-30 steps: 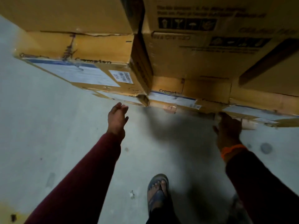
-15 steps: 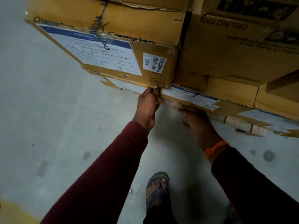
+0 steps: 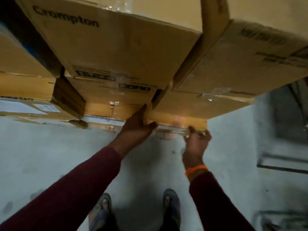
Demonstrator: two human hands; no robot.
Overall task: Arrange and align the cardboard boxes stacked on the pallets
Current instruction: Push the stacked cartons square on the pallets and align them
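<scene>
The stack [image 3: 126,52] looms over the camera with its upper boxes jutting past the lower ones. My main worry is that a hard shove low down rocks the pile and tips a top box forward onto the arms. The low box [image 3: 176,120] sits near the bottom of the right column under several others, and that load could crush or tear its corner if I drag it rather than nudge it. The left hand [image 3: 138,124] lies flat, straight fingers pressed to the box's left end, thumb spread beneath. The right hand [image 3: 197,140] is blurred and seems to curl round the lower right corner. Fingers there could get nipped against whatever lies below, which I cannot make out. The feet [image 3: 171,207], in open sandals, stand right under the overhang, exposed to anything sliding off.
</scene>
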